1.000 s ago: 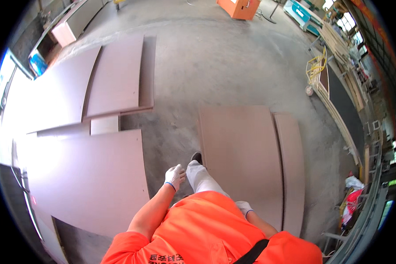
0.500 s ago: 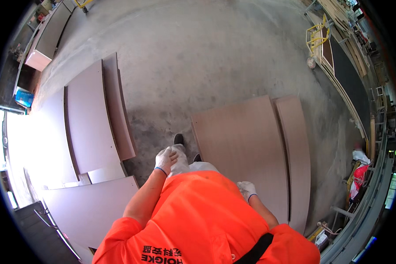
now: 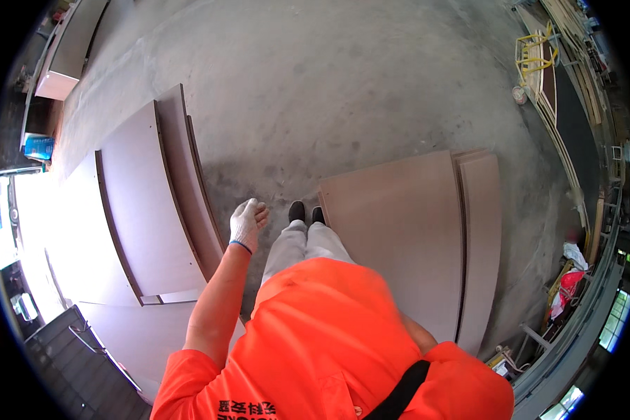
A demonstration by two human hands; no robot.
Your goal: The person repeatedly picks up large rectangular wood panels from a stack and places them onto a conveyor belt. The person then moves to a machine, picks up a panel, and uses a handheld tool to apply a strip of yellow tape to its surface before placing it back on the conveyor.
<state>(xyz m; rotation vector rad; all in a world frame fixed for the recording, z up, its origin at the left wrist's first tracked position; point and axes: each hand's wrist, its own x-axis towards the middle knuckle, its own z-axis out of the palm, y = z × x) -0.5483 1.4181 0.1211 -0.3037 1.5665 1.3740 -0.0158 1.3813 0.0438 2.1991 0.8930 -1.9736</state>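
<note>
Head view, looking straight down over an orange shirt (image 3: 329, 336) and pale trousers to two dark shoes (image 3: 306, 212) on a grey concrete floor (image 3: 371, 84).

Nearest the raised hand: a stack of flat brown boards (image 3: 150, 203), lying on the floor to the left, fanned so that the edges of lower sheets show along the right side; smooth matte faces, dark thin edges. Just beside the shoes on the right, a second pile of like boards (image 3: 406, 231), a narrower sheet (image 3: 481, 238) showing past its right edge.

Far upper left, a pale box-shaped unit (image 3: 66, 63); below it, a small blue package (image 3: 40, 147) against the wall. Upper right, a yellow metal frame (image 3: 535, 56) over stacked timber. Lower right, a red bundle and a white bag (image 3: 570, 273) by the wall.

Left hand (image 3: 247, 220) in a white knit glove with a blue cuff line, held up over the floor between the left stack and the shoes; fingers loosely curled, relaxed, gripping nothing, touching nothing. Right hand hidden behind the torso; state impossible to tell.
</note>
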